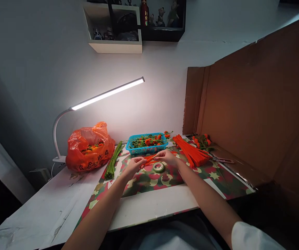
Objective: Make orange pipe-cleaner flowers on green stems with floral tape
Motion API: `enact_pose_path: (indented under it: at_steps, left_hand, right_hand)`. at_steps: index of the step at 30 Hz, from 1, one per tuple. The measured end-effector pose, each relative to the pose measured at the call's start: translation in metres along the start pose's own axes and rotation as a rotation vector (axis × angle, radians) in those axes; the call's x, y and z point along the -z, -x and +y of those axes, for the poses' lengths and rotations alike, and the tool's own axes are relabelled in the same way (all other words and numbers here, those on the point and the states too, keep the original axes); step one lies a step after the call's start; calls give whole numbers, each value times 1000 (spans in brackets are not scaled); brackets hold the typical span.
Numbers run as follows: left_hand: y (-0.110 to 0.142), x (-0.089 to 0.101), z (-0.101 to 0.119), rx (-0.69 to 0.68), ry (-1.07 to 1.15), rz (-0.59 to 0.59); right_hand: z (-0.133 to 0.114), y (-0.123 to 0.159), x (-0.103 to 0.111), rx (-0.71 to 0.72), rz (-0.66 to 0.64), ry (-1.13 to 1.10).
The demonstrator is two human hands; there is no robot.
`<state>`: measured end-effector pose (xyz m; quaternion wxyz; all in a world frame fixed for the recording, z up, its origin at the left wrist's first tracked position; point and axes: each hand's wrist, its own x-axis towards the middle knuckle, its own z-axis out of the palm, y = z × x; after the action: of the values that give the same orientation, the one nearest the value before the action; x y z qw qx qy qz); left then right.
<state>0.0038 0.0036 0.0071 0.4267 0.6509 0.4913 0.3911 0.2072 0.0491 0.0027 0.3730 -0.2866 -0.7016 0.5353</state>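
Tape (158,168) lies nearest, and just past it left hand (136,163) and right hand (167,157) pinch an orange twist (150,160) between them, fingertips drawn nearly together. That piece looks unfinished! Flanking it, green stems (113,161) and orange stems (192,152) lie bundled, plenty left, apparently. Farther back, a blue basket (133,151) holds finished-looking orange flowers (147,142).
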Motion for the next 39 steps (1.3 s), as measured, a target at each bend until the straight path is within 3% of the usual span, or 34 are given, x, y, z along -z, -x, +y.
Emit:
enact_pose_path:
  at_steps: [19, 39]
  left_hand:
    - [-6, 6, -16, -157, -54, -88]
    - [-5, 2, -15, -193, -101, -62]
  right_hand:
    - [-17, 10, -4, -109, -30, 72]
    - [-8, 7, -1, -110, 13, 67]
